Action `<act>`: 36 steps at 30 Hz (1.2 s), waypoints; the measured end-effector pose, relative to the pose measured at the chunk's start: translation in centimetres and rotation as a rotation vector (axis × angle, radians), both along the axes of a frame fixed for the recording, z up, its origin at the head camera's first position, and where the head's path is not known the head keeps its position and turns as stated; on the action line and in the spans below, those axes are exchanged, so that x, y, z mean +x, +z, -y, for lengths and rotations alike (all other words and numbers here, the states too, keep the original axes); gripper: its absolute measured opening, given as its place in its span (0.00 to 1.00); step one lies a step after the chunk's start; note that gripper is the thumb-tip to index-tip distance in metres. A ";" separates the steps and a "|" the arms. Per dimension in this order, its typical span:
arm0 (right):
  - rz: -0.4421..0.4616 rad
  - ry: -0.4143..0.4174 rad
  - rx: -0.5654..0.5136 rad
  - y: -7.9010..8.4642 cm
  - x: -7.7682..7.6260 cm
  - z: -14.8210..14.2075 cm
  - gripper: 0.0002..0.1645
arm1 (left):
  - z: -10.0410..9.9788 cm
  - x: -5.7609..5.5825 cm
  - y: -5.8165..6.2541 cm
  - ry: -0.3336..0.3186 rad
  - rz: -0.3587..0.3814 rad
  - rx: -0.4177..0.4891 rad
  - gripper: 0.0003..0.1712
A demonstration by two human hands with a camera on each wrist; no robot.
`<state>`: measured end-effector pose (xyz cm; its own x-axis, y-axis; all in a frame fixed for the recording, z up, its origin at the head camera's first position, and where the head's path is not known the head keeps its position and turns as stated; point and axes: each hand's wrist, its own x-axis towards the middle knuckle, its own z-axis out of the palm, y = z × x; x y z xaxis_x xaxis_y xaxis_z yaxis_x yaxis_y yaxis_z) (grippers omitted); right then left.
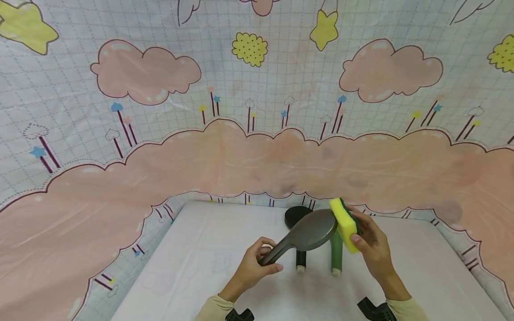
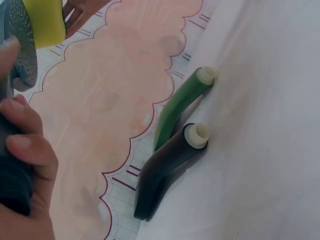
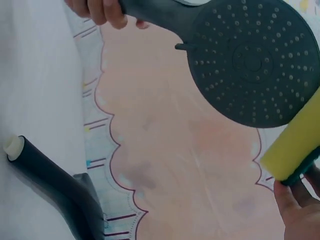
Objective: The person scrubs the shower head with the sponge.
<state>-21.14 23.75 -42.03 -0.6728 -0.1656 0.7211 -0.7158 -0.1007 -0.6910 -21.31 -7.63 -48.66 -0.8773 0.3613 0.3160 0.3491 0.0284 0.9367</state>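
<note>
My left hand (image 1: 250, 266) grips the handle of a dark grey shower head (image 1: 313, 230), lifted above the white table. Its round face, dotted with nozzles, shows in the right wrist view. Between the thumb and fingers of my right hand (image 1: 375, 247) is a yellow sponge (image 1: 344, 225) with a green scouring side. The sponge's yellow side meets the rim of the shower head. Behind and below lie a black shower head (image 1: 297, 216) and a green shower head (image 1: 336, 254), handle ends toward me; the green one's head is hidden in the head view.
The white tabletop (image 1: 192, 249) spreads out under both hands. Past its back edge hangs a cloth (image 1: 257, 165) printed with clouds and stars. Black wrist mounts (image 1: 375, 310) sit at the sleeves.
</note>
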 end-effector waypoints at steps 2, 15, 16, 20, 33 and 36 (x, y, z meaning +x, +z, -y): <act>-0.024 -0.007 -0.012 0.1 0.0 0.3 0.30 | -0.1 -0.1 -0.1 0.015 0.029 -0.015 0.21; -0.071 -0.033 -0.011 0.4 -0.2 1.0 0.29 | -0.6 -0.6 -0.8 0.159 -0.189 -0.143 0.10; -0.080 -0.028 -0.018 0.3 -0.3 1.1 0.29 | -0.6 -0.6 -0.8 0.167 -0.197 -0.141 0.10; -0.070 -0.015 -0.044 0.1 -0.5 1.3 0.30 | -0.7 -0.6 -1.0 0.157 -0.205 -0.086 0.09; 0.111 -0.053 -0.049 -1.3 -1.0 1.8 0.30 | -1.1 -0.6 -0.9 0.050 -0.176 0.081 0.09; 0.109 -0.057 -0.037 -1.4 -0.9 1.9 0.30 | -1.1 -0.6 -0.8 0.012 -0.149 0.111 0.10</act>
<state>-22.04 21.84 -43.38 -0.7548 -0.0991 0.6485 -0.6423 -0.0891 -0.7612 -21.86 -6.54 -49.49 -0.8218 0.3062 0.4805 0.4848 -0.0674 0.8720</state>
